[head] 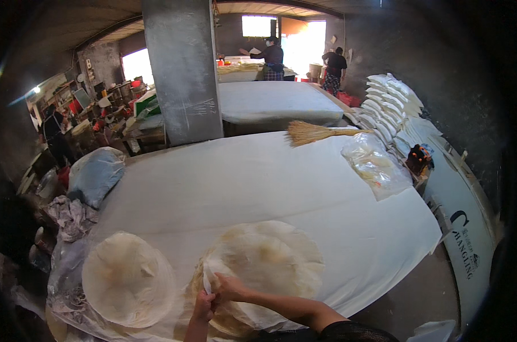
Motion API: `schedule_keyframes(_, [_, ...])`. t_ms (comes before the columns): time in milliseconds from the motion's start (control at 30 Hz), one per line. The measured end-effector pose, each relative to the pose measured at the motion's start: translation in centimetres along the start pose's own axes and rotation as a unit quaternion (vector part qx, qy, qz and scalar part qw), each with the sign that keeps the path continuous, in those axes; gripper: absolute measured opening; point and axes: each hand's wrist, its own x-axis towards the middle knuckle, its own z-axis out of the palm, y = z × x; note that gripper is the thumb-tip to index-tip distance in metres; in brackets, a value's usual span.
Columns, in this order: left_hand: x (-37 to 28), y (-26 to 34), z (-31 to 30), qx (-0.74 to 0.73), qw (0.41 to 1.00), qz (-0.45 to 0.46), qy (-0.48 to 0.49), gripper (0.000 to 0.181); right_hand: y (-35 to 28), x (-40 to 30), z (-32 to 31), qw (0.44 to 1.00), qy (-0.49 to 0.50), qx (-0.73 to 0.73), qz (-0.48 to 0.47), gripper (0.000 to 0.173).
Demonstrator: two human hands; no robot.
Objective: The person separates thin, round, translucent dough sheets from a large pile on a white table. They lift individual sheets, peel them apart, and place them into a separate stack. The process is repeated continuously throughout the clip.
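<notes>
Before me lies a stack of thin, round, pale dough-like sheets at the near edge of the covered table. My left hand grips the lifted left edge of a top sheet, which stands up in a narrow fold. Right beside it, my right hand has its fingers closed at the same edge, the forearm lying across the stack. Part of the fold is hidden by the fingers. To the left sits a second round stack, apart from both hands.
White cloth covers the table. A straw broom and a clear plastic bag lie at its far right. A filled bag stands left. Behind are a pillar, piled white sacks and several people, including one person.
</notes>
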Motion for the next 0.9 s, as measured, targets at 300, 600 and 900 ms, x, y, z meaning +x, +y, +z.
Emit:
schedule_keyframes(300, [-0.5, -2.2, -3.6, -0.148, 0.989, 0.014, -0.016, 0.056, 4.4, -2.4, -0.9, 0.804, 0.143, 0.574, 0.063, 0.019])
schedule_keyframes(600, [-0.2, -5.1, 5.3, -0.218, 0.950, -0.086, -0.205, 0.078, 3.5, -5.5, -12.2, 0.792, 0.280, 0.535, 0.091, 0.028])
schedule_keyframes(900, [4.7, -7.4, 12.3, -0.339, 0.909, -0.059, -0.234, 0.065, -4.5, -8.5, -15.2, 0.992, 0.009, 0.048, -0.115, 0.052])
